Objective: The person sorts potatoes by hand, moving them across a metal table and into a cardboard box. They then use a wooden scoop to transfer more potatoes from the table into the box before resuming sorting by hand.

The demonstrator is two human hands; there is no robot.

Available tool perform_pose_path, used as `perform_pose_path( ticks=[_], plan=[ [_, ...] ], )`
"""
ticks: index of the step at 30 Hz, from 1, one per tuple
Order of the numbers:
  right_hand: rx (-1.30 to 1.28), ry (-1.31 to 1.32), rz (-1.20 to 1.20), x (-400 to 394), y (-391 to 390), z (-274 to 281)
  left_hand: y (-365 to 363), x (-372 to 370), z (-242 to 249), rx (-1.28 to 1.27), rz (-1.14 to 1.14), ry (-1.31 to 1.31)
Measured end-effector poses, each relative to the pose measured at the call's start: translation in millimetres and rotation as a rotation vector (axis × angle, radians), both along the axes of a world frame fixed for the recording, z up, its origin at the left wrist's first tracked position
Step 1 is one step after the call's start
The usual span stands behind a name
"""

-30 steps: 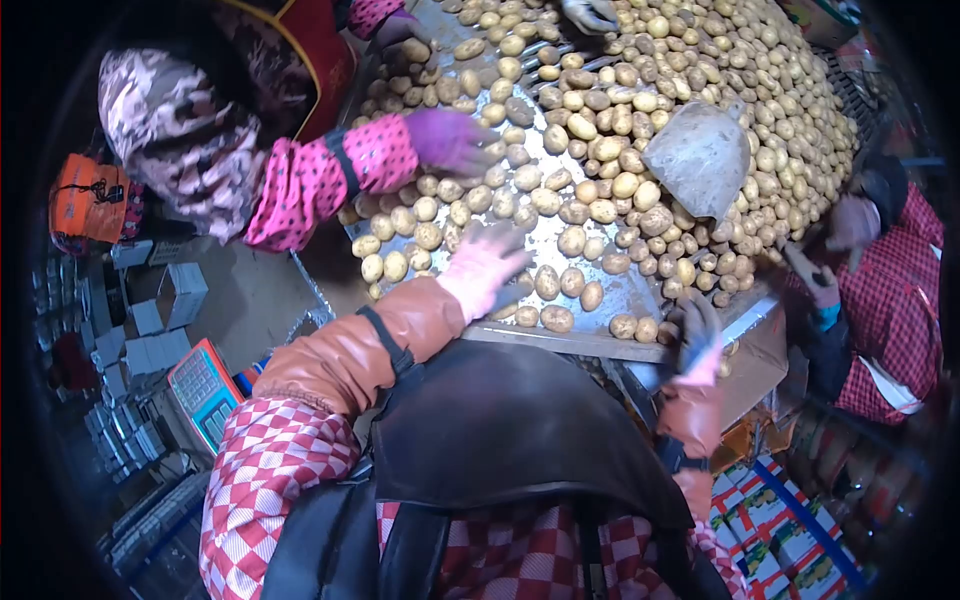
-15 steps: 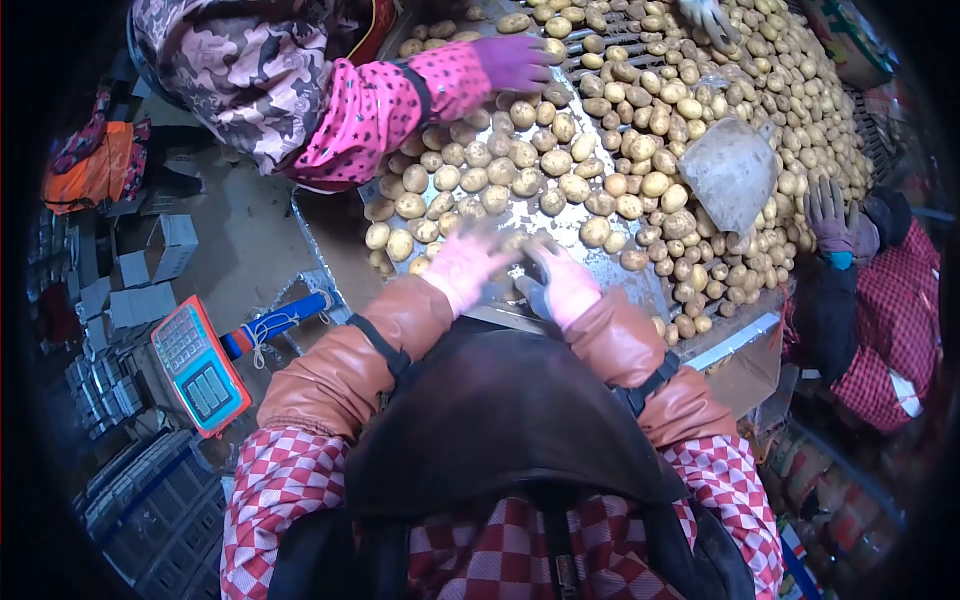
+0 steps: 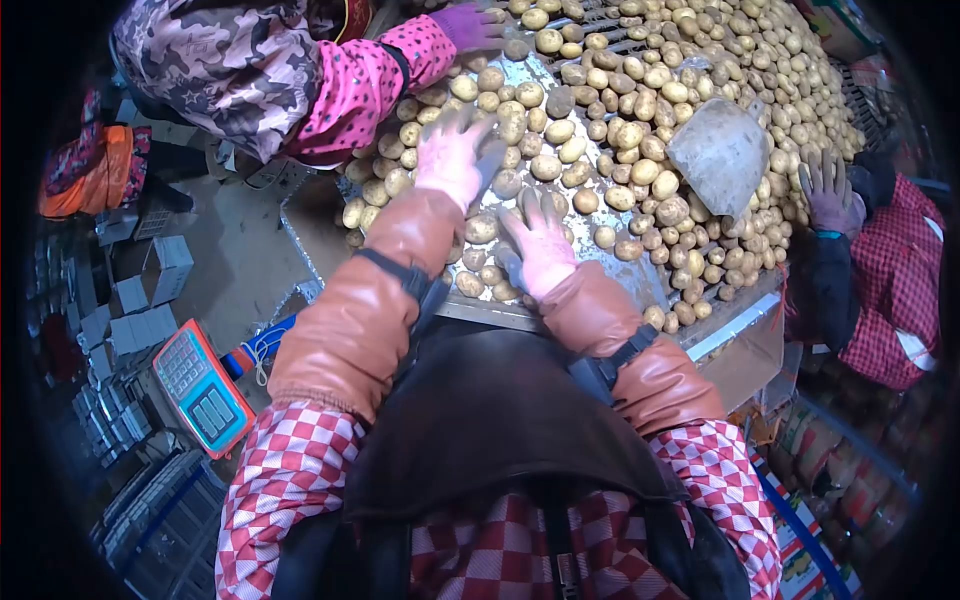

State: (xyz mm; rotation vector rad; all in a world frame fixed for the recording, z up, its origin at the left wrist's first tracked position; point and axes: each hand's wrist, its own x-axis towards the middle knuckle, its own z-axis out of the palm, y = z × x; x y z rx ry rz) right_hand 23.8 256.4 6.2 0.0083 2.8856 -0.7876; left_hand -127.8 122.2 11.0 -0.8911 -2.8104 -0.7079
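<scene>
Potatoes (image 3: pixel 546 168) lie spread over a worn metal table (image 3: pixel 640 280) in front of me. My left hand (image 3: pixel 452 160), in a pinkish glove with dirty grey fingertips, reaches out flat over the potatoes at the table's left part. Its fingers are stretched and hold nothing that I can see. Nearer to my body, my right hand (image 3: pixel 543 245) in a like glove rests among potatoes with its fingers spread. Several potatoes sit between my two forearms, close to the table's front edge. What lies under my palms is hidden.
A grey scoop-like metal piece (image 3: pixel 720 158) lies on the potato heap to the right. A co-worker's purple glove (image 3: pixel 470 27) is at the upper left, another co-worker's gloved hand (image 3: pixel 830 195) at the right. An orange-framed scale (image 3: pixel 203 388) stands at my left.
Both hands were together at the front edge. My left hand has moved forward and left; my right has gone slightly forward. Potatoes now lie near the front edge. The purple glove has shifted left.
</scene>
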Motion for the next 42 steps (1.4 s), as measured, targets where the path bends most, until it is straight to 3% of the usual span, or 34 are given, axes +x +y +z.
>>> perform_pose_path(
  ticks=[3, 5, 9, 10, 11, 13, 15, 16, 19, 21, 23, 24, 25, 27, 29, 31, 32, 33, 35, 37, 39, 40, 42],
  plan=[
    [-0.151, 0.017, 0.031, 25, 22, 12, -22, 7, -15, -0.146, -0.237, -0.008],
    [-0.292, 0.267, -0.11, 41, 49, 0, -52, 26, -16, -0.135, -0.194, -0.045],
    [-0.103, 0.14, -0.279, 28, 86, 26, -86, 76, -38, -0.139, 0.201, -0.07],
    [-0.045, 0.09, -0.239, 22, 89, 20, -77, 88, -39, -0.095, 0.216, 0.049],
    [-0.047, 0.092, -0.244, 11, 86, 21, -58, 96, -17, -0.028, 0.139, -0.012],
    [0.092, -0.299, -0.087, -8, 71, 27, -42, 108, -13, -0.119, -0.294, -0.15],
    [0.171, -0.408, -0.019, -10, 56, 3, -48, 104, -12, -0.135, -0.382, -0.17],
    [0.172, -0.322, -0.035, -4, 55, -18, -49, 99, -12, -0.151, -0.465, -0.186],
    [0.193, -0.245, -0.023, 0, 58, -11, -64, 101, -16, -0.118, -0.056, -0.172],
    [0.201, -0.242, 0.01, 2, 62, 0, -72, 90, -17, -0.116, 0.014, -0.02],
    [-0.485, -0.382, -0.366, 10, 70, 2, -49, 79, 1, -0.052, -0.023, 0.11],
    [-1.09, -0.485, -0.588, 15, 73, 1, -28, 72, 12, 0.038, -0.17, 0.08],
    [-1.438, -0.376, -0.616, 30, 83, -1, -7, 64, 18, 0.13, -0.316, 0.048],
    [-2.048, -0.275, -0.593, 58, 97, 7, 31, 36, 1, 0.057, -0.422, -0.058],
    [-1.901, -0.103, -0.615, 75, 103, 17, 76, 5, 2, -0.078, -0.272, 0.077],
    [-2.422, -0.145, -0.792, 91, 114, 21, 96, -6, -34, -0.195, -0.048, -0.017],
    [-2.345, -0.08, -0.796, 98, 115, 27, 102, 5, -8, -0.264, -0.113, -0.256],
    [-2.352, -0.041, -0.81, 105, 118, 25, 100, 19, 3, -0.434, -0.185, -0.24],
    [-2.457, 0.072, -0.633, 119, 122, 19, 79, 47, 0, -0.509, -0.418, -0.201],
    [-2.364, 0.157, -0.741, 130, 125, 15, 45, 78, -13, -0.434, -0.578, -0.109],
    [-1.424, 0.261, -0.865, 148, 127, 1, 13, 92, -37, -0.393, -0.547, -0.239],
    [-1.845, 0.172, -1.086, 160, 134, 1, 16, 95, -31, -0.434, -0.53, -0.17],
    [-1.811, 0.14, -1.185, 186, 145, 12, 19, 96, -25, -0.455, -0.514, -0.1]
  ],
)
